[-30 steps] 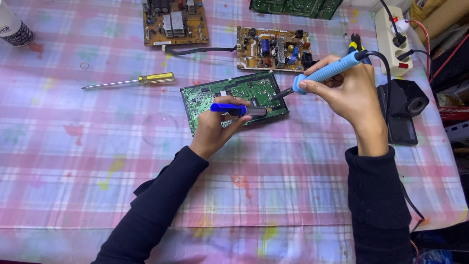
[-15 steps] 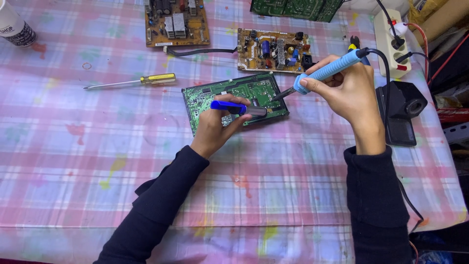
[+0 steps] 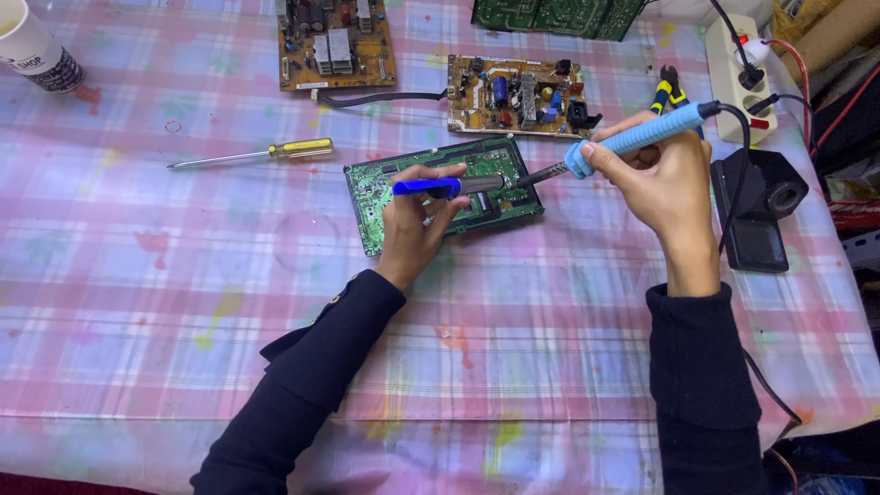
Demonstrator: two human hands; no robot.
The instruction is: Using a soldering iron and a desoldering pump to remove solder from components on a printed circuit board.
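Head view: left hand (image 3: 417,225) pinching blue-handled tool (image 3: 440,186) over green circuit board (image 3: 445,192), lying flat mid-desk (image 3: 137,302). Right hand (image 3: 662,183) closed around blue soldering iron (image 3: 632,140), tip touching board's right end. Farther back: yellow screwdriver (image 3: 252,153), two brown circuit boards (image 3: 518,94), power strip (image 3: 738,78), paper cup (image 3: 37,50).
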